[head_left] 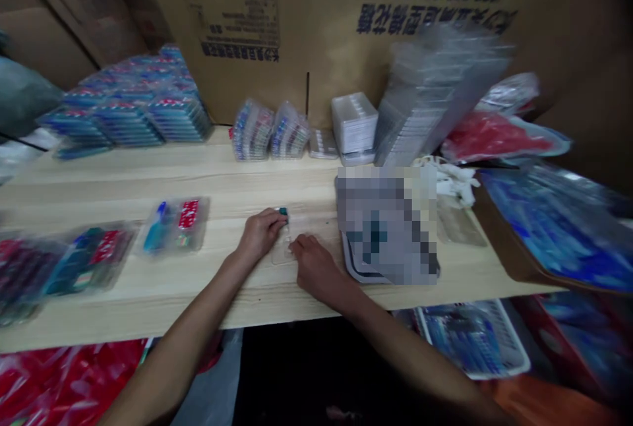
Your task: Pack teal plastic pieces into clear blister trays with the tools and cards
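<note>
Our left hand (262, 233) pinches a small dark-teal piece (283, 212) at its fingertips, over a clear, flat plastic case (281, 254) lying on the pale wooden table (247, 307) beneath our hands. Our right hand (316, 268) curls its fingers at this case, though we cannot tell whether it grips anything; beside it, rightward, sits a grey, round-cornered tray (366, 277), partly pixelated.

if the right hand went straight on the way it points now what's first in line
Most likely the left hand, close ahead. Depth is unclear from this one view, so the right hand might pass slightly above or below it.
</note>
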Demonstrator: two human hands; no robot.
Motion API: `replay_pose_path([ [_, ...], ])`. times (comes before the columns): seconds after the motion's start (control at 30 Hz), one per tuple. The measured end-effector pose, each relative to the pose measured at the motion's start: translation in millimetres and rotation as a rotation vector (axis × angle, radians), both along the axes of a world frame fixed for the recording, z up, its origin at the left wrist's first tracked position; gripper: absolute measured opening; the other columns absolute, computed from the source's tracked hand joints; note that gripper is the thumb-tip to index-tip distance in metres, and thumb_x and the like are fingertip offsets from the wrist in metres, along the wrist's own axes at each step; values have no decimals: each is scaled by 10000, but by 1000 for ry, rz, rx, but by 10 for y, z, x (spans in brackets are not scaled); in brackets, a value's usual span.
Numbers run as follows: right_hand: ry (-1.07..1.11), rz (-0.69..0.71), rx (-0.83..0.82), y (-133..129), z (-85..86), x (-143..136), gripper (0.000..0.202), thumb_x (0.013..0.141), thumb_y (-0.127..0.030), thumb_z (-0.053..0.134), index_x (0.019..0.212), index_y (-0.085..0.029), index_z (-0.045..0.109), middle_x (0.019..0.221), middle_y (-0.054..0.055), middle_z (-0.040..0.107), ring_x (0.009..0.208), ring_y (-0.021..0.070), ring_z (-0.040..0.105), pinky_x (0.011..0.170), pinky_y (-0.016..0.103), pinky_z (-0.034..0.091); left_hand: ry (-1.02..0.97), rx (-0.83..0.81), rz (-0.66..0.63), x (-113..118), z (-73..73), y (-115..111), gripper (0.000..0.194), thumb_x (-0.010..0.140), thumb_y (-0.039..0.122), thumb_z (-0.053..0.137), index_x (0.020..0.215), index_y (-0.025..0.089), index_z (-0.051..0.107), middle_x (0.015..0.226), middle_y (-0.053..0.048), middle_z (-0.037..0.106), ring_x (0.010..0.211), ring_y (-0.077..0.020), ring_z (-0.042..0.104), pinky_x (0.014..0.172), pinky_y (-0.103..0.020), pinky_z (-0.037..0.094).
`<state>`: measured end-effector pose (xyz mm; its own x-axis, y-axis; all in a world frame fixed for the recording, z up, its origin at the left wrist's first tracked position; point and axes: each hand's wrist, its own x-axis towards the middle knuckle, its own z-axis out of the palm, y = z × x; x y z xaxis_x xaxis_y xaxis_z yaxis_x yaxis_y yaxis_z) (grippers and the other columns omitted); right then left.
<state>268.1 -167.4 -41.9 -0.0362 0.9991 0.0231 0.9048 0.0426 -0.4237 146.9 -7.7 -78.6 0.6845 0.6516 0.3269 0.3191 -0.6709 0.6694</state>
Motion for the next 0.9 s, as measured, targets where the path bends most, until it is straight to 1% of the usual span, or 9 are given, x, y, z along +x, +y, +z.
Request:
replay_pose_path([
  [0.13, 102, -24, 80, -107, 82, 163, 444, 740, 17, 485, 1148, -119, 594, 1072, 109, 633, 1043, 208, 560, 936, 304, 449, 26, 109, 91, 89, 267, -169, 238, 879, 245, 548, 1039, 200, 718, 1032, -80, 672, 897, -195, 653, 787, -316, 528],
  [0.2, 129, -124, 133, -237, 94, 359, 442, 740, 7, 490, 1146, -126, 602, 1053, 101, 648, 1029, 205, 583, 914, 293, 457, 26, 151, 135, 266, 440, -363, 239, 899, 239, 520, 1042, 189, 705, 1042, -78, 655, 860, -184, 641, 743, -305, 524],
  [0.3, 69, -407, 169, -484, 94, 754, 340, 761, -10, 477, 1037, -122, 640, 995, 122, 666, 972, 231, 608, 862, 314, 464, 177, 186, -62, 714, 598, -745, 217, 908, 196, 509, 975, 191, 715, 931, -61, 689, 878, -200, 634, 788, -321, 508],
  [0.43, -30, -615, 187, -762, 55, 1215, 292, 809, -29, 438, 981, -133, 650, 926, 122, 671, 885, 232, 625, 802, 318, 453, 473, 277, -256, 1340, 523, -1103, 192, 897, 217, 557, 976, 166, 725, 963, -112, 708, 967, -269, 624, 842, -389, 491],
  [0.5, -42, -635, 208, -859, 15, 1329, 286, 819, -35, 426, 957, -149, 649, 922, 108, 675, 870, 221, 632, 791, 308, 450, 533, 300, -288, 1505, 435, -1156, 201, 898, 191, 539, 944, 141, 728, 963, -143, 699, 995, -289, 621, 858, -408, 486],
  [0.57, -23, -643, 244, -919, -33, 1370, 275, 825, -48, 421, 937, -159, 645, 924, 100, 680, 861, 215, 639, 782, 303, 453, 467, 236, -261, 1556, 369, -1140, 226, 901, 147, 508, 962, 140, 726, 999, -148, 691, 1007, -279, 625, 888, -415, 482],
  [0.67, 99, -629, 313, -912, -86, 1369, 272, 827, -70, 412, 948, -160, 638, 917, 93, 692, 847, 207, 651, 773, 301, 467, 167, -150, -149, 1513, 351, -1042, 239, 903, 134, 515, 1038, 160, 710, 1047, -117, 699, 968, -231, 652, 897, -389, 501],
  [0.83, 441, -570, 340, -698, -47, 1317, 309, 855, -133, 413, 1095, -166, 605, 891, 50, 695, 744, 157, 638, 687, 268, 470, -359, -1190, -6, 1386, 461, -905, 119, 855, 181, 650, 923, 111, 717, 902, -93, 724, 802, -163, 703, 783, -284, 557],
  [0.9, 555, -520, 330, -595, -1, 1260, 303, 872, -186, 435, 1139, -167, 578, 873, 37, 679, 698, 142, 615, 633, 251, 458, -473, -1360, -23, 1331, 504, -905, 178, 754, 146, 752, 924, 102, 725, 890, -88, 731, 814, -162, 714, 785, -253, 556],
])
